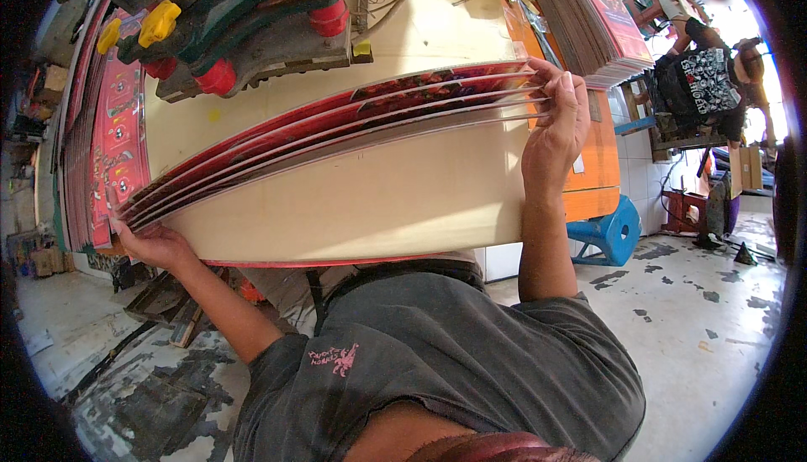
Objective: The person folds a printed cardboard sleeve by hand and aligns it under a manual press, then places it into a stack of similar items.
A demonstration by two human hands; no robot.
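Several long red printed sheets [336, 109], thin and stiff like cardboard, stretch between my two hands. They stand nearly on edge, bow in the middle and fan apart with narrow gaps. My left hand [154, 243] is closed round their left ends, beside a stack of red printed sheets [118, 142]. At the other end, my right hand [556, 126] grips the right ends, fingers over the top edges. Beneath the held sheets lies a cream-coloured work surface [378, 210].
A dark green machine [252, 16] with red feet and yellow knobs stands just beyond the sheets. Another tall stack of sheets [588, 16] is at the far right. A blue stool [614, 231] stands by the orange table edge [593, 184]. People [706, 75] sit farther right.
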